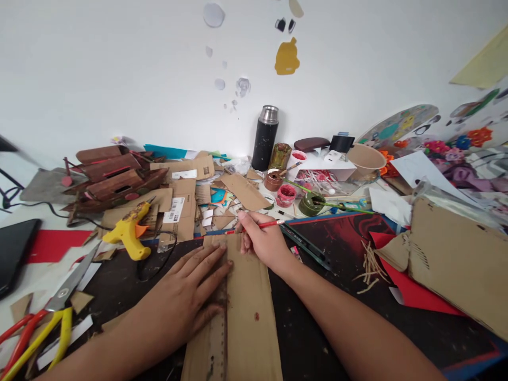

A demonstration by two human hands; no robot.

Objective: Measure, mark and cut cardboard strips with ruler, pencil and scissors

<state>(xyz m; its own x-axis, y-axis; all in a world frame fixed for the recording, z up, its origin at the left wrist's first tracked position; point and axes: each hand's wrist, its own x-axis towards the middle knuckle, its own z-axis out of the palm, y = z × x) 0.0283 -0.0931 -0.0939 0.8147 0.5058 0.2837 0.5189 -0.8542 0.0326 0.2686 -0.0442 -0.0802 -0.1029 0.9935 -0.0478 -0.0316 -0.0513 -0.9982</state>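
Observation:
A long strip of brown cardboard [254,296] lies in front of me on a dark mat. On its left part rests a see-through ruler [217,338], running lengthwise. My left hand [194,286] lies flat over the ruler and cardboard, fingers stretched out. Near the strip's far end, my right hand [260,238] is closed around a thin red pencil [270,224], which slants across the fingers. The pencil's point is hard to make out. Just right of that hand, a dark green utility knife [305,246] lies on the mat.
Left are a yellow glue gun [130,230] with its cord, large scissors [59,304] and brown cardboard models [119,174]. Paint pots [286,196], a black thermos [265,138] and cardboard scraps [244,190] stand along the back. A cardboard box [456,259] sits at right.

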